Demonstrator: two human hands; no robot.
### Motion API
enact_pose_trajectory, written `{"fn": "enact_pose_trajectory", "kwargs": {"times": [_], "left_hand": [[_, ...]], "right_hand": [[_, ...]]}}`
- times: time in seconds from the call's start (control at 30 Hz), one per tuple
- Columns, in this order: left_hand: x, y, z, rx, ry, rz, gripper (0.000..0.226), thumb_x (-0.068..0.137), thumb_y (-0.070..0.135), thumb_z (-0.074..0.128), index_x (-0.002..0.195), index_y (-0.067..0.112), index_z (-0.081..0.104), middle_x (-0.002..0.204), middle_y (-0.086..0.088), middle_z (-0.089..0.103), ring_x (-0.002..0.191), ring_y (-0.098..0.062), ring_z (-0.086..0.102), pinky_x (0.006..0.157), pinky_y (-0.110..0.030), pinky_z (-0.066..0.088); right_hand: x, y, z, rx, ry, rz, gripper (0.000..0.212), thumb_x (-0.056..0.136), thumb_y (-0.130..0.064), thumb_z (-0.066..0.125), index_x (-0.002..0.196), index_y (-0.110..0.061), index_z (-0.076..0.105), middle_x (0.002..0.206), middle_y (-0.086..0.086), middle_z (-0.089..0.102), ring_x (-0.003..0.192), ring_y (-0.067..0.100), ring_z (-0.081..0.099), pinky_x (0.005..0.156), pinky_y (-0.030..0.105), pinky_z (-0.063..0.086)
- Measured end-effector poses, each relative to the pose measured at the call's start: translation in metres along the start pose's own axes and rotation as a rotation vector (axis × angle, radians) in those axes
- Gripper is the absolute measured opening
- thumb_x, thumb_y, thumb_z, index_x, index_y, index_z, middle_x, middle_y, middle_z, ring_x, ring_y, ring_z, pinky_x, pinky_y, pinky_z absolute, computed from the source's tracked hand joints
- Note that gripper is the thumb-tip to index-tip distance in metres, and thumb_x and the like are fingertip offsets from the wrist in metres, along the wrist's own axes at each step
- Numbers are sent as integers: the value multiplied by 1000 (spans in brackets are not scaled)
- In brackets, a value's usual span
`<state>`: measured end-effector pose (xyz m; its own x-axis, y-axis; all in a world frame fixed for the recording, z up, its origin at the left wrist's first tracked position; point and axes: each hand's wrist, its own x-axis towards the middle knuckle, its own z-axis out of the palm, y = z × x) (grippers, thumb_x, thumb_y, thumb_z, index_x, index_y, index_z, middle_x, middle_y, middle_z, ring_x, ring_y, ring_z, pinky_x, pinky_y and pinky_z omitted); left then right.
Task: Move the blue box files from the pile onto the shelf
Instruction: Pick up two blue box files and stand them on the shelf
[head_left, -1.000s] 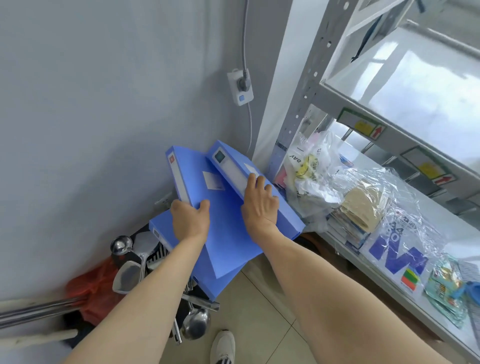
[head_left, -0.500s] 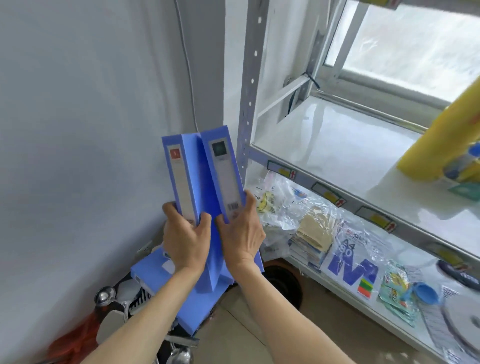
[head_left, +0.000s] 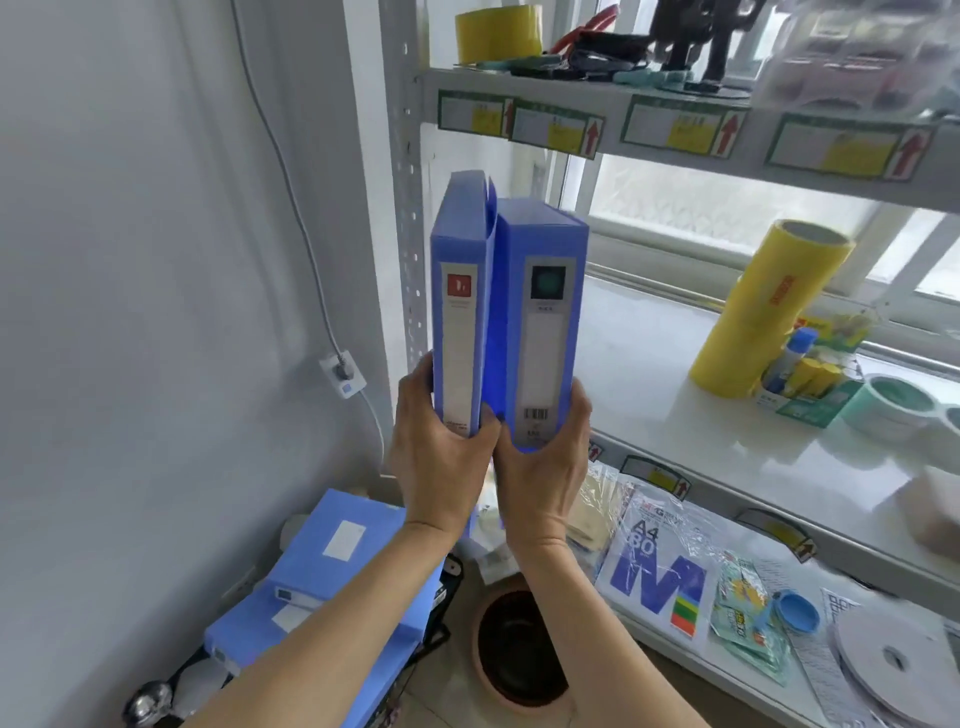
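Blue plastic box files, two of them, stand upright in the air at the left end of the shelving unit, spines toward the person. The left hand is closed round the foot of the narrower file with the red label, thumb on the near spine edge and fingers wrapped behind. The right hand cups the foot of the wider file with the dark label, fingers curled up its right side. The two files touch along their inner faces and lean slightly toward each other at the top.

Both files are level with the white middle shelf but still to the near left of it, in front of the perforated upright post; neither rests on the shelf yet. The left part of that shelf is bare, while a yellow roll stands well to the right.

The remaining pile of blue files lies flat, low at the left by the wall.

Handling, as judged: the shells look stiff, smooth and light, probably empty, since each is carried one-handed from the bottom. A smooth plastic face may slip, so a hold low on the spine with fingers bearing on both broad faces gives the best control. Holding at the foot leaves the tall top free to tip; keep the files pressed together.
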<state>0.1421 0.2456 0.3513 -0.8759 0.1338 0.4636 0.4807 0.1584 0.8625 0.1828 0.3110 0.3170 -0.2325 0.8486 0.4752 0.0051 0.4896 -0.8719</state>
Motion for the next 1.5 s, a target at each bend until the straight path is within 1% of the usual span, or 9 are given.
{"fn": "enact_pose_trajectory", "kwargs": {"times": [0.1,0.27,0.5,0.57,0.73,1.0,1.17,1.3,1.5], "left_hand": [[12,7,16,-31,-45,41,54,65,39,59,115,17,59,105,-1,65,90,-18,64,76,-28,54],[29,13,30,-55,-55,33,49,67,41,62,110,17,57,98,1,65,83,-16,64,65,-9,42],[56,-8,62,-167,-143,11,53,70,36,67,118,16,55,105,2,65,91,-18,65,70,-4,47],[69,-20,75,-225,-185,11,51,73,28,69,120,14,53,107,1,64,95,-20,65,74,-7,50],[103,-46,110,-274,-267,-4,56,78,27,69,128,12,51,119,-7,64,103,-23,65,82,-14,55],[152,-82,156,-278,-321,-17,56,80,27,67,131,13,49,123,-7,62,110,-23,61,91,-33,56],[174,-89,177,-298,-362,-24,57,84,22,70,135,8,47,129,-11,61,114,-26,61,85,-10,51],[187,-89,185,-308,-463,-47,66,80,31,70,139,12,44,129,-9,63,112,-28,63,94,-40,56],[193,-97,180,-309,-595,-76,67,83,17,71,142,14,40,128,-9,62,110,-27,64,91,-41,57]], "right_hand": [[22,1,-6,7,26,1,73,74,-31,79,135,-29,39,120,-9,58,102,19,61,77,46,57],[41,-6,-11,-11,66,-47,75,72,-29,83,133,-37,40,114,-19,57,100,15,61,75,42,59],[61,12,21,-49,73,-9,74,77,-35,81,134,-44,35,123,-17,54,102,19,53,83,42,54],[71,19,34,-61,85,0,74,79,-34,81,136,-44,34,127,-10,57,104,22,51,85,38,50],[107,45,69,-28,136,19,77,77,-33,81,139,-35,36,129,-13,53,112,17,56,89,51,53],[148,79,113,-28,133,8,77,76,-38,81,139,-24,39,127,-14,49,115,17,54,85,44,57],[159,98,131,-50,160,88,80,76,-40,80,140,-24,36,136,-4,50,123,19,53,88,46,57],[162,106,138,-92,155,135,81,76,-28,82,142,-21,34,140,-1,48,125,19,51,89,45,57],[163,112,136,-99,109,194,87,75,-19,83,146,-17,32,143,4,42,127,19,46,95,42,55]]}}
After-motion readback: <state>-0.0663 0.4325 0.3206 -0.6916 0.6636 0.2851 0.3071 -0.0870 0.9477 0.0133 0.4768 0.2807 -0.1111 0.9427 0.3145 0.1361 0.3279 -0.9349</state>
